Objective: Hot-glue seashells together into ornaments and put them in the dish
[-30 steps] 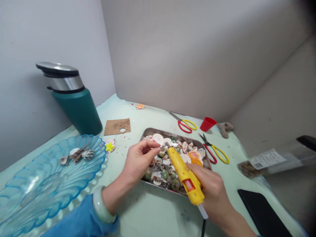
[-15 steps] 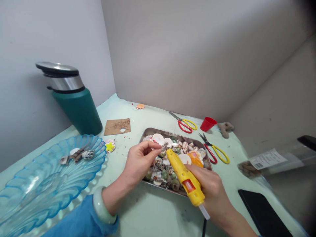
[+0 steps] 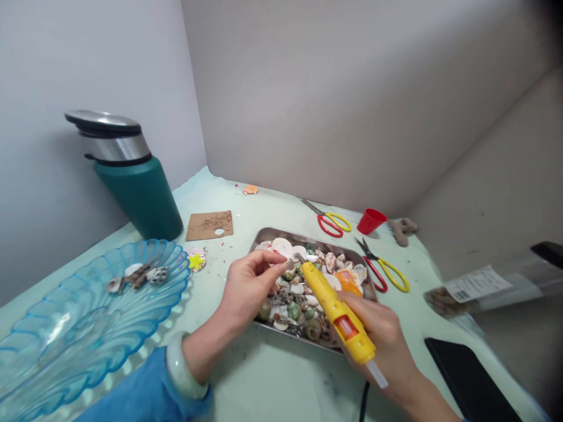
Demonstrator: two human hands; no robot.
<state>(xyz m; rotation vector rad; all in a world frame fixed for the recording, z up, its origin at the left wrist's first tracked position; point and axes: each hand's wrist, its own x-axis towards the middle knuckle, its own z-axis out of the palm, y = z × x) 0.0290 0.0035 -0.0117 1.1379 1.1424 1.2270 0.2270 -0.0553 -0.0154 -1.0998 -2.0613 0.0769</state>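
Holding yellow glue gun (image 3: 326, 296) in right grip (image 3: 380, 328) over tray (image 3: 308, 240)

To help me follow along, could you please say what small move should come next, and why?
Perhaps the right hand should carefully ease the yellow plastic glue gun toward the left hand, since the metal tip sits close beside those pinched fingers, above the rectangular metal tray of shells.
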